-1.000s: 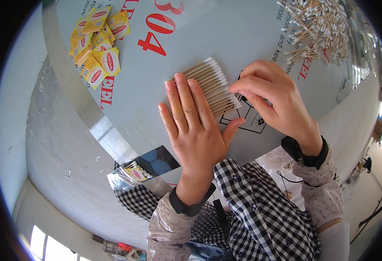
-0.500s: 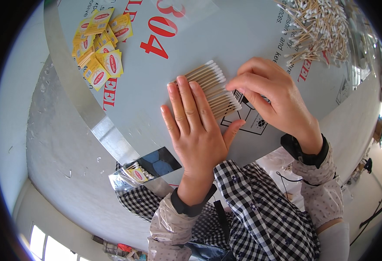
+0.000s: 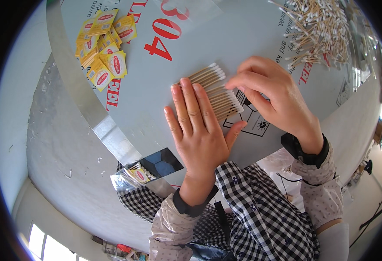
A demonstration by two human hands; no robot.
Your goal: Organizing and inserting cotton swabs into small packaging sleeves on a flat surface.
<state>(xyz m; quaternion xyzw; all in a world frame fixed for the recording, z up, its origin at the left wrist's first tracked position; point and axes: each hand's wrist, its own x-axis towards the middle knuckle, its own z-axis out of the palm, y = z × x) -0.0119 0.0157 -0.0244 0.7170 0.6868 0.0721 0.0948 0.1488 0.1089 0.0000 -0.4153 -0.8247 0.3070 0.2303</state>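
Note:
My left hand [image 3: 201, 130] lies flat with its fingers stretched out over a row of wooden-stick cotton swabs [image 3: 224, 104]. The swabs lie side by side on the grey sheet-covered table [image 3: 156, 100], their white tips pointing right. A narrow gap splits the row into an upper bunch [image 3: 210, 75] and a lower one. At the gap, beside the tips, is my right hand [image 3: 273, 93] with its fingers bent and closed. Whatever its fingertips pinch, if anything, is hidden. The swabs' left ends are mostly covered by my left fingers.
A heap of loose cotton swabs [image 3: 323, 32] sits at the far right. Small yellow printed cards [image 3: 106, 65] are piled at the far left. Near the table's front edge lies a clear pack [image 3: 135, 175] holding swabs and a yellow card, beside a dark bluish sheet [image 3: 162, 162].
The row of swabs, nearly unbroken before, now shows a gap near my right fingertips. Both hands have barely moved. The whole view has shifted slightly.

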